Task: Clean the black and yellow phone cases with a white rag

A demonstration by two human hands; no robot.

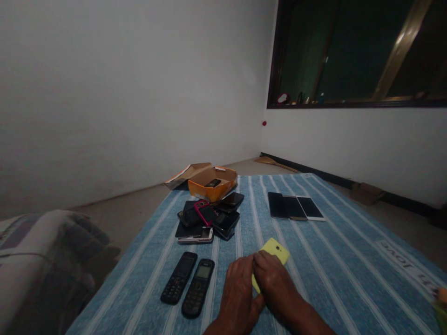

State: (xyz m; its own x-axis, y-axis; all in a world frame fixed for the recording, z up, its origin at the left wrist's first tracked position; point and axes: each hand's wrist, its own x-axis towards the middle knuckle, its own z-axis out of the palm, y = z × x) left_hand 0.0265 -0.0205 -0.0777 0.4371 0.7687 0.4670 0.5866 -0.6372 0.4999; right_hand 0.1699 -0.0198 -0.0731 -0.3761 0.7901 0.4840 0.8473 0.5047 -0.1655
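Note:
A yellow smartphone (275, 248) with a small dark camera spot on its back lies at the near middle of the cloth. My left hand (238, 287) is closed at its left edge, fingers bent. Across its middle, my right hand (274, 282) grips it with curled fingers, close against my left hand. Much of the phone is hidden under both hands. Just left of my left hand are two black keypad phones, one with a pale screen (198, 289) and one with a dark screen (179, 278), side by side.
A pile of phones (209, 218), one with a pink frame, sits beyond the keypad phones. Behind it stands an open orange cardboard box (209, 190) with a phone inside. Three smartphones (295, 207) lie in a row at the far right. Blue striped cloth (335, 279) lies underneath.

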